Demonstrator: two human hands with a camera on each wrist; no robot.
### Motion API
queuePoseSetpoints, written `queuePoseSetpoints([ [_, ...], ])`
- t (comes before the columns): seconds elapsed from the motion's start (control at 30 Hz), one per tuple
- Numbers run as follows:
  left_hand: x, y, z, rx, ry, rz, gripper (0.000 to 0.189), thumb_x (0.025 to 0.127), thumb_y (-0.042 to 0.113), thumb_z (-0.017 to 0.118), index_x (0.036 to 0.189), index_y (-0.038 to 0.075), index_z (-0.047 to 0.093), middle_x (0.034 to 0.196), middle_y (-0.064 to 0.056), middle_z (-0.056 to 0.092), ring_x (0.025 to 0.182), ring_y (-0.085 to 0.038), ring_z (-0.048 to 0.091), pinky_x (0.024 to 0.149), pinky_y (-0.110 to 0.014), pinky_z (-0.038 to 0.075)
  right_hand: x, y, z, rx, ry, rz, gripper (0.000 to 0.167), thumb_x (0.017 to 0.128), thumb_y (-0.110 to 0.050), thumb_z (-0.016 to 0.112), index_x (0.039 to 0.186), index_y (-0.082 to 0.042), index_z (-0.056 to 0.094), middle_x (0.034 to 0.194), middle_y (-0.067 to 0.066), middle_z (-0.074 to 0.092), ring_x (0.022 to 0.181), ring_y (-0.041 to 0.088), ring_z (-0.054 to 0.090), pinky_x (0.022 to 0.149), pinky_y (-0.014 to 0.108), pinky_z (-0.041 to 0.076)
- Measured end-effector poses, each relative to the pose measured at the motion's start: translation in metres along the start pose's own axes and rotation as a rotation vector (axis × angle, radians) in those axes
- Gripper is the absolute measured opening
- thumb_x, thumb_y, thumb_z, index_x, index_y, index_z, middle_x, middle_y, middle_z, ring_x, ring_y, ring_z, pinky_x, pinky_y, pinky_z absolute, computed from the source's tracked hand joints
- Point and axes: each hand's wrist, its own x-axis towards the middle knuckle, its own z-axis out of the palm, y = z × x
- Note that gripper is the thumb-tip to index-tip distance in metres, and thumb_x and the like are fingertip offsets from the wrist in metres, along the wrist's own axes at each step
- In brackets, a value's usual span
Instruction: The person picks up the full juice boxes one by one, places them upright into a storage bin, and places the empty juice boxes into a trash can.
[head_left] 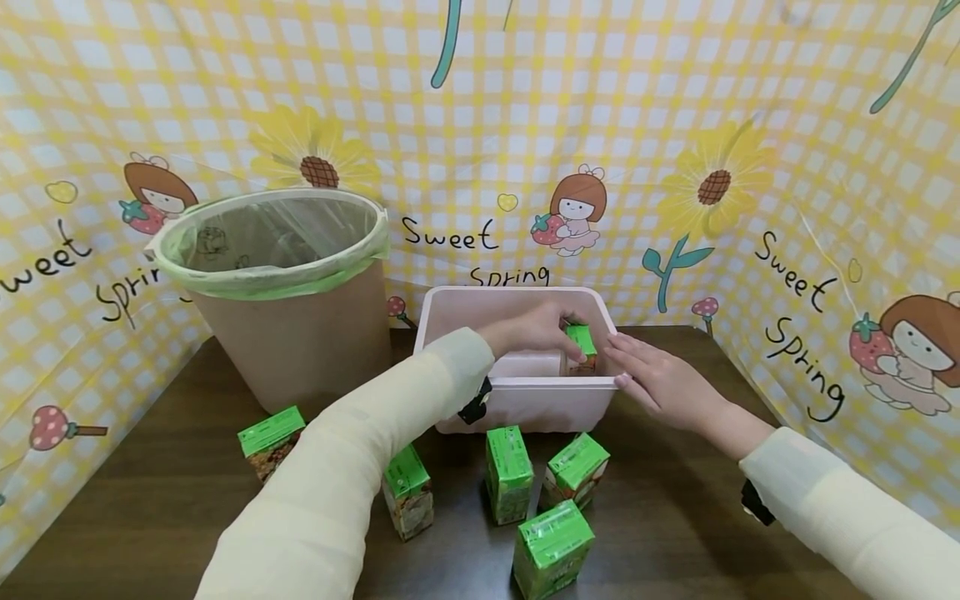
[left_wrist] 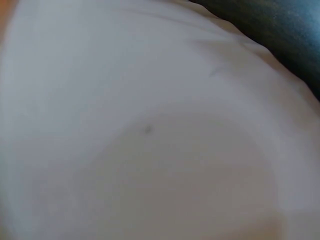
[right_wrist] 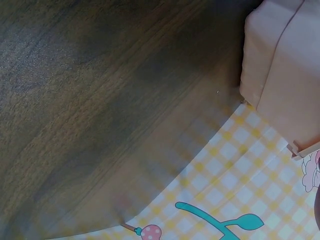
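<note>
My left hand [head_left: 538, 327] reaches over the front rim into a pale pink plastic bin [head_left: 525, 404]. Between its thumb and fingers it grips a small carton with a green top [head_left: 581, 337], low inside the bin's right end. A pale block-like shape [head_left: 527, 365] lies beside that carton, partly behind the hand. On the bin's right rim rests my right hand [head_left: 656, 379], its fingers fairly straight. The left wrist view holds only a blurred pale surface [left_wrist: 150, 165], very close. In the right wrist view the bin's side [right_wrist: 285, 65] shows at the upper right.
Several green-topped cartons [head_left: 509, 475] stand on the dark wooden table [head_left: 660, 508] in front of the bin. At the left is a tall brown trash can [head_left: 315, 350] with a green-edged clear liner. A yellow checked cloth [head_left: 480, 100] encloses the back and sides.
</note>
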Motion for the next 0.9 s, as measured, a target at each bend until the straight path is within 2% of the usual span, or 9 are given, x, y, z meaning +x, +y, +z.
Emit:
queuePoseSetpoints([
  [0.23,0.0013,0.0003,0.0017,0.045,-0.015,-0.025,0.021,0.08,0.009,0.08,0.099,0.011,0.072,0.096,0.003,0.068,0.085,-0.015,0.057,0.073,-0.025,0.048,0.0011,0.0006,-0.0008,-0.001,-0.001,-0.01,0.046,0.101,-0.025,0.051,0.136,0.004,0.052,0.143,0.021,0.046,0.131,0.036,0.044,0.102,0.054,0.038],
  [0.4,0.001,-0.0023,0.0034,0.075,-0.001,-0.083,0.041,0.079,0.011,0.081,0.117,0.005,0.067,0.107,0.0,0.067,0.093,-0.015,0.057,0.08,-0.024,0.048,0.0011,0.0004,-0.0001,-0.004,-0.002,-0.018,0.046,0.101,-0.025,0.051,0.135,0.005,0.052,0.142,0.022,0.047,0.131,0.036,0.044,0.101,0.054,0.039],
  [0.5,0.0003,-0.0029,0.004,0.086,0.013,-0.128,0.052,0.078,0.014,0.082,0.125,0.004,0.062,0.113,0.001,0.064,0.097,-0.014,0.057,0.082,-0.024,0.047,0.0011,0.0003,0.0006,-0.002,-0.003,-0.016,0.046,0.101,-0.025,0.051,0.136,0.005,0.052,0.143,0.021,0.047,0.131,0.035,0.044,0.101,0.053,0.039],
  [0.73,-0.0007,0.0005,0.0041,0.092,-0.019,-0.128,0.045,0.078,0.014,0.082,0.119,0.004,0.066,0.107,-0.001,0.065,0.095,-0.016,0.057,0.079,-0.024,0.048,0.0008,0.0003,0.001,-0.003,-0.002,-0.017,0.046,0.101,-0.025,0.051,0.136,0.005,0.052,0.143,0.021,0.047,0.131,0.035,0.044,0.101,0.053,0.039],
  [0.9,0.0,0.0007,0.0042,0.109,-0.027,-0.127,0.052,0.077,0.012,0.082,0.124,0.002,0.062,0.111,-0.001,0.065,0.099,-0.016,0.058,0.082,-0.024,0.048,0.0006,0.0009,0.0006,-0.004,0.002,-0.02,0.046,0.101,-0.025,0.051,0.136,0.005,0.052,0.143,0.021,0.047,0.131,0.036,0.044,0.101,0.054,0.039],
])
